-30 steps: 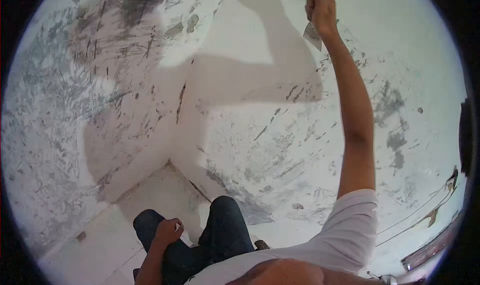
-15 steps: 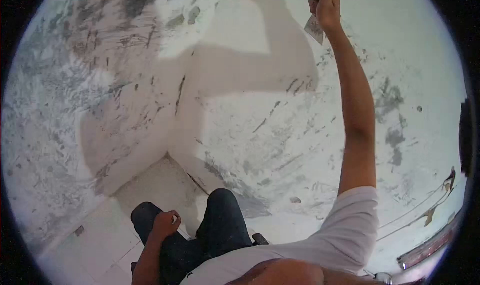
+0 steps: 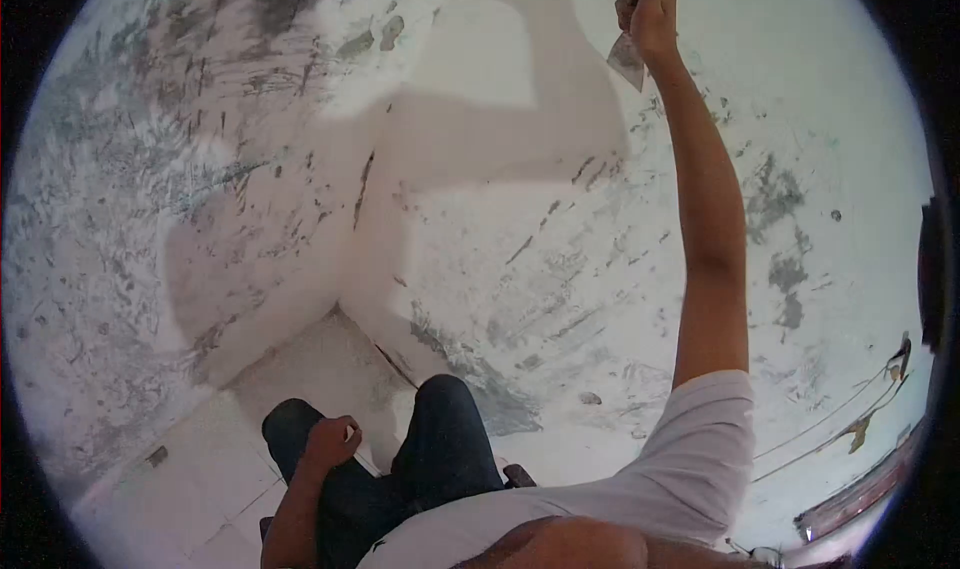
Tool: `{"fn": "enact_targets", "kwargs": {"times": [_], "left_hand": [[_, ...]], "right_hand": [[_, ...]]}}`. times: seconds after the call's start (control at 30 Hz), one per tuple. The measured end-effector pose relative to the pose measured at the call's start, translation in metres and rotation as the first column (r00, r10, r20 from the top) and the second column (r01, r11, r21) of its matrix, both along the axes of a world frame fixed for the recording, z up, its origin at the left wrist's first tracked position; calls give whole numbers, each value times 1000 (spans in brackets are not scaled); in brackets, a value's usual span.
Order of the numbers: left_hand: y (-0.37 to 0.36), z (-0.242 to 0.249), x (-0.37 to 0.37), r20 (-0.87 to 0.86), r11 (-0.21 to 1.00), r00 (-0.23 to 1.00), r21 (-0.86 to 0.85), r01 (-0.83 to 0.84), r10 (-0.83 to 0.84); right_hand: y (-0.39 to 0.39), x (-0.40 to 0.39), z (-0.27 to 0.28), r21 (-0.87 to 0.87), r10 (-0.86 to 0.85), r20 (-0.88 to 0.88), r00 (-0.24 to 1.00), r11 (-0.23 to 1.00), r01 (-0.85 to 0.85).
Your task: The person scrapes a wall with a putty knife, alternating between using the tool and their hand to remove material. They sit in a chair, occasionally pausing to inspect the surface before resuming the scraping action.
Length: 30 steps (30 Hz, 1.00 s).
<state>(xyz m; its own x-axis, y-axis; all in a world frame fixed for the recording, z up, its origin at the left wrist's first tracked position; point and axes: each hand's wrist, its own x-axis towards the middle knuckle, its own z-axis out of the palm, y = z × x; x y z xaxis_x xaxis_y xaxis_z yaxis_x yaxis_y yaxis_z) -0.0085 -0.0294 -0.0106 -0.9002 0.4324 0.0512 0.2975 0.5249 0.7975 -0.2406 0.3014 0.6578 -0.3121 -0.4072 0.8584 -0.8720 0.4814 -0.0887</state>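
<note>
The right hand (image 3: 654, 21), closed round a scraper (image 3: 626, 61) raised by the patchy wall (image 3: 560, 269), would work best with a shallow tilt and even pressure, while the left hand (image 3: 330, 443) curls loosely near one knee (image 3: 288, 419), any hold unclear.

pale floor tiles (image 3: 185, 474) lower left; dark object (image 3: 931, 274), right edge; reddish strip (image 3: 850, 496), lower right

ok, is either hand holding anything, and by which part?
Right hand holds a scraper, closed around its handle end; the blade sticks out free. Left hand, curled at the thigh: can't tell if it holds anything.
</note>
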Motion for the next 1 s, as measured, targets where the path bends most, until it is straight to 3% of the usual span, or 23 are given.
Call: {"fn": "enact_targets", "kwargs": {"times": [0.07, 0.1, 0.13, 0.2, 0.23, 0.27, 0.33, 0.4, 0.47, 0.53, 0.6, 0.63, 0.67, 0.73, 0.8, 0.83, 0.87, 0.93, 1.0], "left_hand": [[-1, 1, -3, -18, 1000, 1000, -2, -13, 13], [0, -1, 2, -12, 1000, 1000, -5, -12, 12], [4, -1, 4, -2, 1000, 1000, 1, -7, 7], [1, 4, 2, 16, 1000, 1000, -7, -8, 9], [1, 7, 4, 13, 1000, 1000, -6, -17, 17], [-1, 11, 5, 7, 999, 1000, -24, -28, 28], [0, 12, 2, 9, 999, 1000, -34, -23, 23], [1, 11, 2, 6, 999, 1000, -34, 6, -6], [0, 3, 6, -40, 999, 999, -31, 15, -16], [0, -2, -4, -106, 1000, 994, -13, 12, -14], [0, 3, -1, 72, 996, 997, -74, 40, -35], [2, 4, 5, 84, 996, 996, -76, 47, -40], [0, 7, 6, 55, 998, 998, -59, 34, -31], [-2, 10, 1, 7, 999, 1000, -36, -2, 3], [-1, 7, 2, -55, 997, 998, -68, 32, -35], [2, 6, 1, -48, 997, 998, -62, 37, -40], [5, 5, 1, -65, 998, 998, -68, 15, -19], [-1, 3, 5, -85, 996, 996, -92, -7, -1], [-1, 5, 2, 1, 1000, 1000, -9, 0, 0]], "right_hand": [[-4, 5, 15, -200, 60, -24, 998, 978, -63], [-25, 33, 16, -495, 234, 24, 972, 848, -191], [-14, 47, 14, -441, 282, 137, 950, 875, -197], [-21, 34, -14, -228, -22, 141, 990, 972, 54], [-31, 34, -17, -240, -118, 206, 971, 956, 167], [-28, 32, -4, -243, -105, 197, 975, 958, 152], [-7, 31, 23, -456, 304, 220, 927, 872, -178], [-24, 44, -3, -435, 324, 168, 931, 872, -225], [-26, 30, -16, -90, -137, 84, 987, 985, 145], [-28, 35, 0, -94, -145, 97, 985, 984, 154], [-17, 49, 13, -364, 259, 135, 956, 911, -195], [7, 8, 13, -459, 80, 113, 990, 888, -19], [1, 12, -11, -181, -20, 106, 994, 983, 39], [-9, 12, -9, 55, -37, -27, 999, 998, 39], [-24, 30, 6, -292, 85, -11, 996, 953, -85], [-36, 52, 4, -360, 204, -29, 978, 911, -201], [-27, 38, -2, -360, 198, -17, 980, 913, -191], [-3, 2, -14, -64, -124, -86, 989, 991, 119], [-15, 6, -5, 14, -168, -72, 983, 985, 170]]}}
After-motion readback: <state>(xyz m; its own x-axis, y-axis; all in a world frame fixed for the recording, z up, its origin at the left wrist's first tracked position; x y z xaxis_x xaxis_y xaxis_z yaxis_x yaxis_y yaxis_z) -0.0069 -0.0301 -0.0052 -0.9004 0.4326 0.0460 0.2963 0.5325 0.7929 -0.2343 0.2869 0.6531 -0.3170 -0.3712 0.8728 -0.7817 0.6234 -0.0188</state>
